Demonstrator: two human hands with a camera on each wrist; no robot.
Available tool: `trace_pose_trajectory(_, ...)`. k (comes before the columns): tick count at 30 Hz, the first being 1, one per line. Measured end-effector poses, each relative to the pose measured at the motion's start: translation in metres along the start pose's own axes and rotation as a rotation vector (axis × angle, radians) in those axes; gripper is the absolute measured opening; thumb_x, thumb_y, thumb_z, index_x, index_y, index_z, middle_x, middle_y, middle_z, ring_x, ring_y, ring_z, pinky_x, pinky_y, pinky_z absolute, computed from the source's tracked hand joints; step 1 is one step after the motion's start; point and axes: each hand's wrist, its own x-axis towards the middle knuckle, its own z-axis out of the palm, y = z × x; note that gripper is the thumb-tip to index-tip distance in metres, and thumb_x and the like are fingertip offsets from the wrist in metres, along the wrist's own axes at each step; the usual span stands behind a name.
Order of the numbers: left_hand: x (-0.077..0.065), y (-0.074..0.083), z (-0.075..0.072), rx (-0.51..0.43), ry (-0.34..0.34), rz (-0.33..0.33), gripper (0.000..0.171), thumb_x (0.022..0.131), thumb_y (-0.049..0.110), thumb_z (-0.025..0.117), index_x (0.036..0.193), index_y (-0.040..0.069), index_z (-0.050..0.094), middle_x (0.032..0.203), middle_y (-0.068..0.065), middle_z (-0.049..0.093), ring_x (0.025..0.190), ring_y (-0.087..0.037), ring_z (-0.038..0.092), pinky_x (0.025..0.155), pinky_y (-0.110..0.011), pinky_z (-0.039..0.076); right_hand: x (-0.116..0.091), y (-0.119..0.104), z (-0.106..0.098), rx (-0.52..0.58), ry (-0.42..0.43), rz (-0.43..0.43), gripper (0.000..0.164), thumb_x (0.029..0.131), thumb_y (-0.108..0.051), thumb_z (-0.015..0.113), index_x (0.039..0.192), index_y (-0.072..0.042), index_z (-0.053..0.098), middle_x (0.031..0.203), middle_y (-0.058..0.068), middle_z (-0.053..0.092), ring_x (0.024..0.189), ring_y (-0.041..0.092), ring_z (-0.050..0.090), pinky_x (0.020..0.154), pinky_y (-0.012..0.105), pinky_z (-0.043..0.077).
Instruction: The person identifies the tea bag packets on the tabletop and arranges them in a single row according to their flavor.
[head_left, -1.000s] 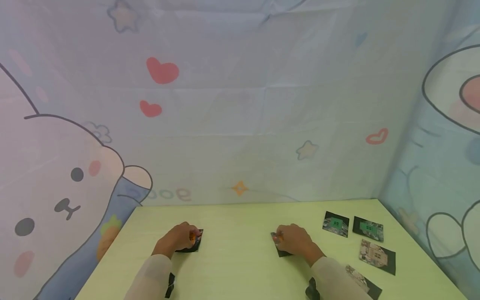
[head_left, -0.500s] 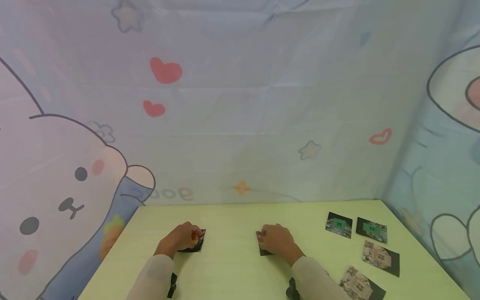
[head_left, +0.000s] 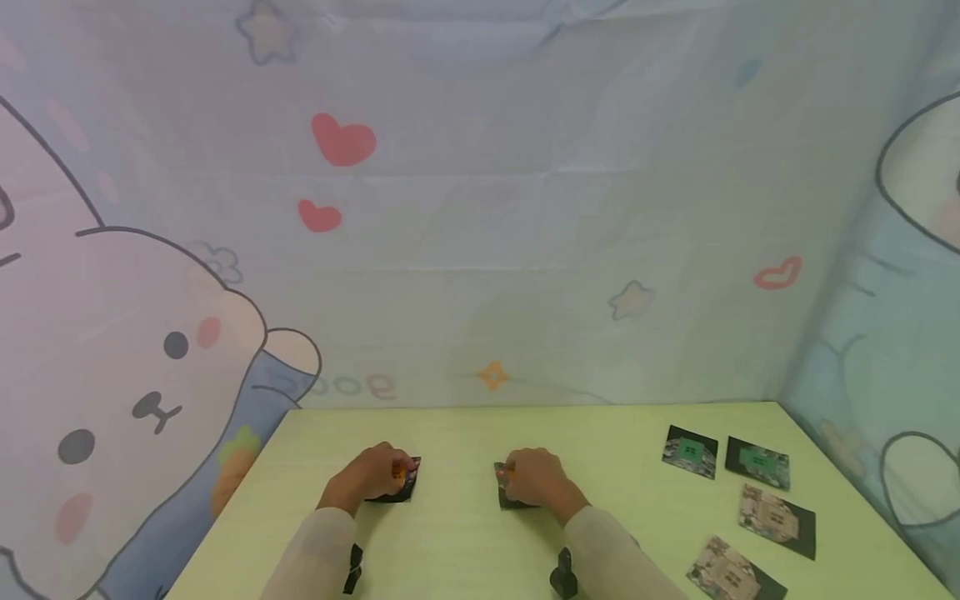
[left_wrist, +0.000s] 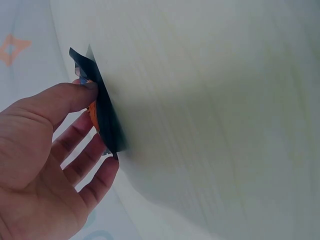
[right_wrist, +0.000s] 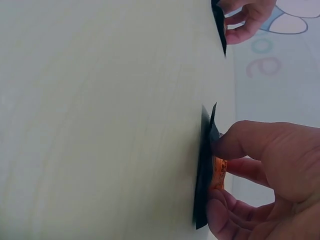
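Both hands are busy over the pale green bench (head_left: 450,550), and each one has something. Left hand (head_left: 370,478) first: its grip is narrow, thumb and fingers pinching a thin dark packet with an orange patch (head_left: 408,481). The left wrist view brings us close, and there's the thumb on the near edge, the other fingers spread along the far side, orange showing between, one corner curling. Across to the right hand (head_left: 538,482), and it's a near mirror: a narrow grip again, pinching a second dark packet (head_left: 504,493), also showing orange, between thumb and curled fingers. Both packets sit low by the bench surface; whether they touch it, I can't tell. They're level with each other, a stretch of bench between them.

Over on the person's right, four more flat packets lie on the bench, well apart from both hands. Two at the back carry green patches, the left one (head_left: 690,452) and the right one (head_left: 757,463) just beside it. Nearer the person come two with beige patches, one farther back (head_left: 777,520) and one closer (head_left: 733,571), all at a slant. Pale sleeves (head_left: 618,557) cover both forearms, and behind it all hangs a cartoon-printed cloth (head_left: 480,208).
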Motion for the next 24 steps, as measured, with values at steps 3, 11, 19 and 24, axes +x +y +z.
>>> trace_pose_trajectory(3, 0.0, 0.0, 0.0, -0.003, -0.005, -0.006, 0.034, 0.084, 0.004, 0.078, 0.114, 0.021, 0.076, 0.108, -0.006, 0.061, 0.091, -0.022, 0.055, 0.085, -0.043, 0.053, 0.001, -0.002, 0.001, 0.019, 0.005, -0.008, 0.025, 0.079, -0.016, 0.078, 0.102, -0.007, 0.073, 0.094, 0.006, 0.074, 0.079, 0.023, 0.065, 0.071, 0.043, 0.055)
trace_pose_trajectory(11, 0.001, -0.003, 0.001, -0.019, -0.009, -0.012, 0.036, 0.083, 0.004, 0.08, 0.115, 0.021, 0.076, 0.109, -0.006, 0.062, 0.091, -0.022, 0.056, 0.086, -0.042, 0.053, 0.007, -0.008, 0.01, 0.049, 0.049, -0.024, 0.029, 0.077, -0.018, 0.078, 0.105, -0.009, 0.075, 0.1, 0.007, 0.076, 0.081, 0.025, 0.068, 0.068, 0.041, 0.056)
trace_pose_trajectory(19, 0.0, -0.009, 0.001, -0.057, -0.018, -0.001, 0.035, 0.084, 0.004, 0.079, 0.115, 0.021, 0.076, 0.116, -0.008, 0.062, 0.096, -0.023, 0.056, 0.086, -0.042, 0.052, 0.017, -0.021, 0.021, 0.027, 0.066, -0.034, 0.024, 0.077, -0.019, 0.075, 0.1, -0.012, 0.074, 0.097, 0.003, 0.076, 0.079, 0.022, 0.068, 0.066, 0.038, 0.056)
trace_pose_trajectory(24, 0.004, -0.011, 0.004, -0.051, -0.01, 0.011, 0.036, 0.084, 0.005, 0.079, 0.116, 0.022, 0.077, 0.121, -0.01, 0.062, 0.098, -0.025, 0.057, 0.086, -0.043, 0.052, 0.024, -0.035, 0.025, 0.013, 0.072, -0.023, 0.024, 0.078, -0.021, 0.075, 0.101, -0.014, 0.075, 0.095, 0.001, 0.076, 0.078, 0.02, 0.067, 0.066, 0.036, 0.055)
